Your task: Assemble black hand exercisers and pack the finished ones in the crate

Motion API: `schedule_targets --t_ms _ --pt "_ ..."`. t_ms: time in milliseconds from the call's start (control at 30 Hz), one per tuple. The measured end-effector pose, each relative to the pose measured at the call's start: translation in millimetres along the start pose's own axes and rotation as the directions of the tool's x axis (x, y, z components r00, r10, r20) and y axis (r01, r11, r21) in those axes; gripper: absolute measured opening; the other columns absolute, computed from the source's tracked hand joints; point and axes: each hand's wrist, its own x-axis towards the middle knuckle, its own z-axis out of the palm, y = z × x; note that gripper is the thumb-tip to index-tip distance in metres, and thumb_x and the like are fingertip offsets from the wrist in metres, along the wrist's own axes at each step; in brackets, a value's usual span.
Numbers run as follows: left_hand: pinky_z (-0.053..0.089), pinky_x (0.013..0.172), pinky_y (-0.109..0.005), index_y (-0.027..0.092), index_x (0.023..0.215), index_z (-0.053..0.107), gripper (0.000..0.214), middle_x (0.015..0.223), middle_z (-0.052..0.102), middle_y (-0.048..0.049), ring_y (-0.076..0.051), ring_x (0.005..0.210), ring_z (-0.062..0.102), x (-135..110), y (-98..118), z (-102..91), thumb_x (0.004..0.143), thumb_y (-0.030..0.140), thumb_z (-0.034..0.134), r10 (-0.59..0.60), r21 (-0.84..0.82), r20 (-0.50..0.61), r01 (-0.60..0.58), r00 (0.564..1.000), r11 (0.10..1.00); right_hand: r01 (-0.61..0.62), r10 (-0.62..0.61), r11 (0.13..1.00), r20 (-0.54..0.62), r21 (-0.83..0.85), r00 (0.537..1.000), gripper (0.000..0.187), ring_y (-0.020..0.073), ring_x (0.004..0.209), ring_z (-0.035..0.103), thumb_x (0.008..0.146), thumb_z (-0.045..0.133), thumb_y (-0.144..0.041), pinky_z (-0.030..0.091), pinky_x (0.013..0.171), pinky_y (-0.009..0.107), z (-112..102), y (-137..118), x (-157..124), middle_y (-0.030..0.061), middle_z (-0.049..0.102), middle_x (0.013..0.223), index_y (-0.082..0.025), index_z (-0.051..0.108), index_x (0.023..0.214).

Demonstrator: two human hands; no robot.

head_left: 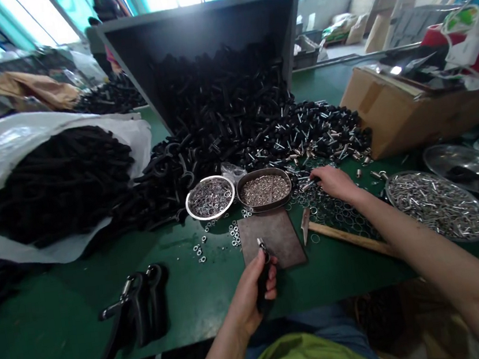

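We are gripping a handle (262, 281) upright in our left hand (250, 294), fingers wrapped tight, its tip over the plate (279, 236) near the table's (192, 293) front edge. Our right hand (331, 183) is reaching among pins (340, 144), fingers curled; we cannot tell their hold.
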Motion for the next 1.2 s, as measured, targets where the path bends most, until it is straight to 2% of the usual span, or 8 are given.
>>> schedule_targets --t_ms 167,400,500,633,867,1067,1133,1200 --pt "0.024 0.037 -0.014 0.011 0.087 0.058 0.056 0.065 0.045 0.0014 -0.004 0.048 0.035 7 6 -0.4 0.08 0.065 0.045 -0.022 -0.092 -0.087 0.014 0.996 0.996 0.073 -0.073 0.997 0.028 0.015 0.997 0.02 0.0182 0.083 0.057 0.071 0.062 -0.013 0.044 0.076 0.03 -19 2 1 0.005 0.063 0.093 -0.019 0.068 0.089" --pt "0.028 0.037 -0.015 0.014 0.061 0.049 0.027 0.053 0.043 0.0025 -0.005 0.042 0.034 15 12 6.3 0.081 0.032 0.051 -0.011 -0.341 0.016 0.016 1.0 0.94 -0.002 0.007 0.981 -0.027 0.192 1.0 0.016 0.02 0.079 0.059 0.072 0.061 -0.018 0.046 0.076 0.036 -50 -13 -15 0.0049 0.065 0.085 -0.018 0.067 0.087" --pt "0.024 0.034 -0.014 0.012 0.066 0.055 0.022 0.059 0.05 0.0004 -0.004 0.041 0.035 20 15 19.9 0.079 0.029 0.053 0.019 -0.363 0.071 0.008 0.997 0.932 -0.083 0.088 0.832 0.017 0.548 0.996 0.021 0.0176 0.072 0.06 0.072 0.062 -0.025 0.049 0.072 0.036 -54 -34 -33 0.0039 0.064 0.083 -0.018 0.062 0.092" --pt "0.03 0.035 -0.012 0.012 0.086 0.062 0.021 0.086 0.061 -0.0056 -0.008 0.059 0.054 32 23 41.5 0.076 0.03 0.056 0.004 -0.347 0.129 0.041 0.992 0.937 -0.121 -0.04 0.584 0.178 0.803 0.983 0.025 0.015 0.072 0.061 0.075 0.062 -0.029 0.05 0.072 0.034 -51 -67 -63 0.0034 0.063 0.086 -0.018 0.058 0.097" --pt "0.022 0.03 -0.011 0.011 0.073 0.059 0.019 0.077 0.057 -0.0069 -0.008 0.051 0.047 45 26 65.0 0.07 0.03 0.059 -0.094 -0.16 0.492 0.196 0.866 0.968 -0.151 -0.169 0.505 0.269 0.85 0.948 0.02 0.0121 0.064 0.057 0.084 0.053 -0.031 0.046 0.062 0.029 -41 -87 -89 0.0013 0.061 0.081 -0.018 0.054 0.098" --pt "0.019 0.027 -0.013 0.008 0.073 0.06 0.02 0.063 0.057 -0.0051 -0.005 0.041 0.04 48 11 71.7 0.071 0.028 0.056 -0.054 -0.08 0.268 0.078 0.962 0.994 0.137 -0.196 0.708 0.007 0.693 0.98 0.008 0.0155 0.08 0.056 0.08 0.056 -0.022 0.045 0.072 0.03 -53 -88 -100 0.0038 0.062 0.088 -0.019 0.062 0.084" --pt "0.018 0.027 -0.014 0.008 0.069 0.059 0.019 0.061 0.058 -0.0058 -0.005 0.039 0.039 46 4 67.4 0.071 0.027 0.055 -0.063 -0.045 0.233 0.075 0.971 0.996 0.108 -0.066 0.673 -0.086 0.731 0.994 0.008 0.0141 0.071 0.055 0.08 0.057 -0.024 0.045 0.065 0.029 -61 -69 -96 0.0022 0.061 0.081 -0.02 0.062 0.085" --pt "0.018 0.027 -0.014 0.008 0.067 0.058 0.019 0.062 0.06 -0.0073 -0.004 0.038 0.038 45 1 65.4 0.073 0.026 0.054 -0.076 -0.044 0.194 0.086 0.978 0.995 0.057 0.198 0.6 -0.217 0.798 0.956 0.011 0.0122 0.06 0.052 0.079 0.059 -0.027 0.044 0.056 0.027 -67 -43 -88 -0.0001 0.058 0.071 -0.021 0.061 0.087"
